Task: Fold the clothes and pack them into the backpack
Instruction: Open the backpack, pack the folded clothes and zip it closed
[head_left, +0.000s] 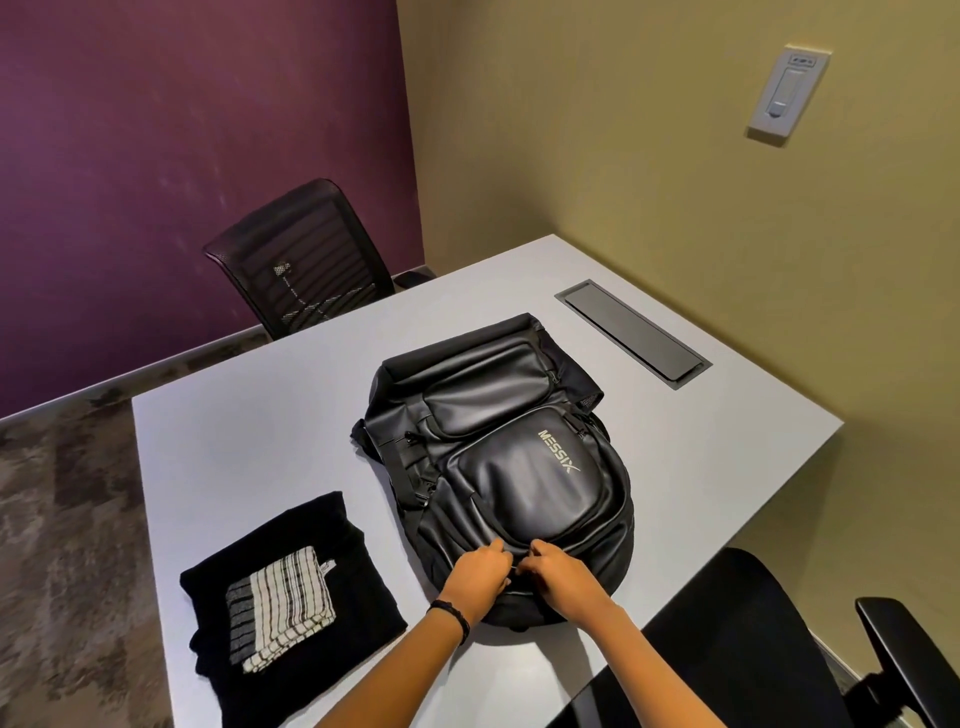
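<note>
A black backpack (498, 457) lies flat on the white table (249, 431), its top end towards me and its zippers shut as far as I can see. My left hand (478, 571) and my right hand (558, 571) meet at its near end, each pinching a small zipper pull there. To the left lies a folded black garment (311, 540) with a folded black-and-white striped cloth (283, 603) stacked on it. Both hands are well apart from the clothes.
A grey cable hatch (631, 340) is set into the table at the back right. One black mesh chair (306, 254) stands behind the table's far left edge. Another black chair (779, 639) is at my right, near the table's front edge.
</note>
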